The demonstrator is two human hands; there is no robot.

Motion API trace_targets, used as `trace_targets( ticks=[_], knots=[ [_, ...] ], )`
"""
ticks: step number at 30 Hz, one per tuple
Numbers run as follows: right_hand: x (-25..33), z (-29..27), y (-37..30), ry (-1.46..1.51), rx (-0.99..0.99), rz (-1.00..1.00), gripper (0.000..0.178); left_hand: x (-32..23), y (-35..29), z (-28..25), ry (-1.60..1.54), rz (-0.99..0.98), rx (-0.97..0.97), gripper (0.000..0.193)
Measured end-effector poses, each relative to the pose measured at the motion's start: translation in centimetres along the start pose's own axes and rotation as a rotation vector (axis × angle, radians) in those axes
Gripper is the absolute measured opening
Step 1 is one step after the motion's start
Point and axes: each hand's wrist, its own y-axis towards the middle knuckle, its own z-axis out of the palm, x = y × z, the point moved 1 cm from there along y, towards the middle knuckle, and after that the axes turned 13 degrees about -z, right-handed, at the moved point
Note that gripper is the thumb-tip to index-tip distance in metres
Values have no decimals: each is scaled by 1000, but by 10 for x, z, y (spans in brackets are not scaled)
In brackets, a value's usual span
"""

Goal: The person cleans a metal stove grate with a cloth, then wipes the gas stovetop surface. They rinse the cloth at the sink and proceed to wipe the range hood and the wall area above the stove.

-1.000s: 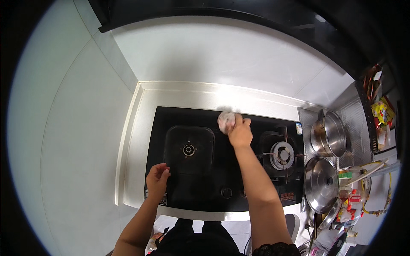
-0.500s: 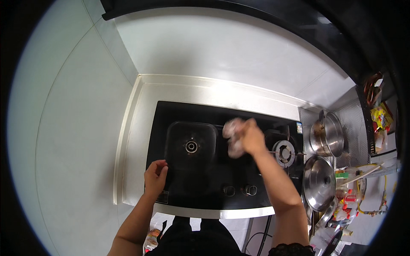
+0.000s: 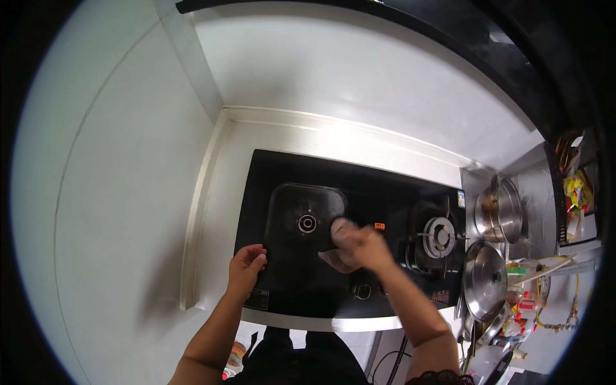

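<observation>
My right hand (image 3: pixel 369 250) is closed on a pale pinkish-grey cloth (image 3: pixel 339 256), pressed to the black glass cooktop (image 3: pixel 346 298) between its two burners. Motion blurs the cloth and the fingers, and one corner of the cloth trails toward the front left. On the left, the burner well (image 3: pixel 282 237) shows its bare round centre, without a grate. My left hand (image 3: pixel 246 268) hovers over or rests on the cooktop's left edge. Its fingers are bent, the thumb stands slightly apart, and nothing shows between them.
A ringed gas burner (image 3: pixel 439 237) sits on the right, with a control knob (image 3: pixel 362 292) near the front. Beyond stand a steel pot (image 3: pixel 498 208) and a domed pot lid (image 3: pixel 484 279). Bottles (image 3: pixel 523 305) crowd the right side. Overhead runs a dark hood edge (image 3: pixel 359 8).
My right hand has swept the cloth toward me and left across the glass, uncovering an orange sticker. The whole view has shifted slightly; my left hand stays by the cooktop's left edge.
</observation>
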Motion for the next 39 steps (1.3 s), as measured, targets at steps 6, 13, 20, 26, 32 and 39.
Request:
trace_targets(
  ticks=[6,13,20,26,32,39],
  knots=[
    [-53,-53,44,-498,-154,206,43,-11,-24,33,-416,-381,387,32],
    [64,43,-37,-385,-91,58,49,33,-35,62,-694,-758,473,45],
    [51,-21,32,-127,-340,-47,51,41,-40,23,-615,-676,365,41],
    [77,32,0,-202,-208,-23,52,34,-41,14,-620,-638,383,36],
    [81,24,-52,67,-80,-190,43,27,-46,8,-537,-591,377,34],
    [22,12,-5,-488,-317,302,48,9,-44,2,-475,-443,312,29]
  ],
)
